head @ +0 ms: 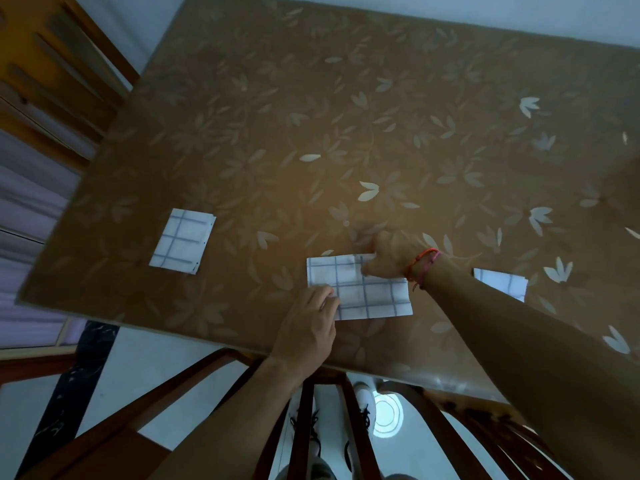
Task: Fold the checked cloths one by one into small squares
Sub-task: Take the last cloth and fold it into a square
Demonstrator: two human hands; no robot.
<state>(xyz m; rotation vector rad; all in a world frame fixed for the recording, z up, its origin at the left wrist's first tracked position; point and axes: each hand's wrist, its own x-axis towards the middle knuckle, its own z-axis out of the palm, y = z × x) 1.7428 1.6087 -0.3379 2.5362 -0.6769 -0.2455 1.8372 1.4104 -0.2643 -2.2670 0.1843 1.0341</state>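
Bench (346, 116), brown leaf-print cover, carries three checked cloths.

Middle cloth (367, 296), between my two hands, is the biggest. It's a flat rectangle, wider than deep, not a small square yet. I judge it's mid-fold, with at least one more fold to go.

Left cloth (181, 240) lies well off to the left of my left hand and farther out. It's already a compact layered rectangle and nothing touches it. Looks done, or near enough.

Right cloth (502, 282) lies just past my right forearm, on the outer side. It's partly hidden by the arm and only a small flat patch shows. Folded small, I think, but I can't tell how many layers.

So roughly: two set aside, one in work. No unfolded cloths in view.

Left hand (308, 323): fingers bent down onto the near-left corner of the middle cloth, holding it in place. Can't tell if the thumb is under the edge, so pin or pinch is unclear.

Right hand (388, 258): clenched, fingers curled, and the thumb side nips the far edge of the middle cloth around its middle. Red thread band (420, 265) on that wrist.
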